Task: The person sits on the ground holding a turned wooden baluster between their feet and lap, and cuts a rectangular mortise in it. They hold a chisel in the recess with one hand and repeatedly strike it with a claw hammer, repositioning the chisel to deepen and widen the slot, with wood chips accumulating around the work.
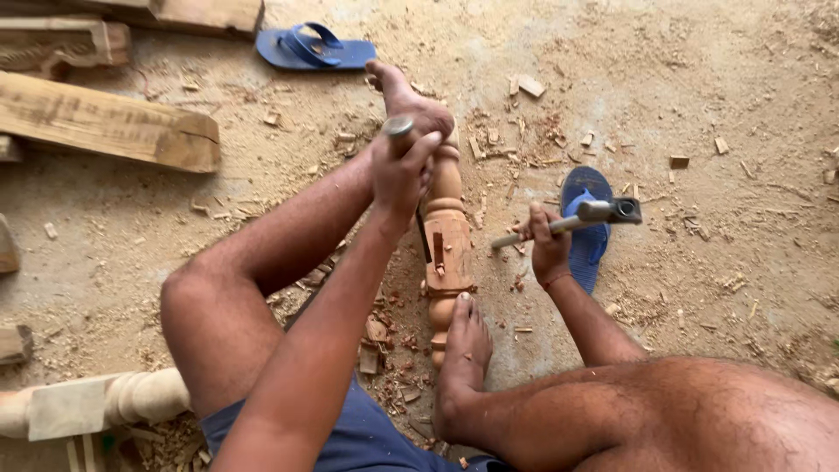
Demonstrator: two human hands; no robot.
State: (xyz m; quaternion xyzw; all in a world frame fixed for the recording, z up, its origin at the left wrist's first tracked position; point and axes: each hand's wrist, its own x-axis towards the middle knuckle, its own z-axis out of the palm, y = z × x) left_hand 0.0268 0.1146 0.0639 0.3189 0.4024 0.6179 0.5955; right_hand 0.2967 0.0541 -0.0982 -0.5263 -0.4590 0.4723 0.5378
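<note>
A: Turned wooden post (447,236): location?

B: Flat on the sandy ground (699,96), mid-scene, among wood chips (524,86). One foot (406,100) presses its far end, the other foot (463,350) its near end.

A: Hands?

B: Left hand (400,170) closed around a chisel (423,234), blade set on the post's square block. Right hand (547,249) gripped on a hammer (568,222), raised beside the post over a blue sandal (587,227).

A: Handling?

B: Judged solid, stiff, fairly heavy; its rounded sections would roll if unpinned. Best taken at the square block or narrow necks. The carved edges look liable to chip.

A: Surroundings?

B: Timber blocks (109,127) at the left edge; second sandal (313,48) at the top.
</note>
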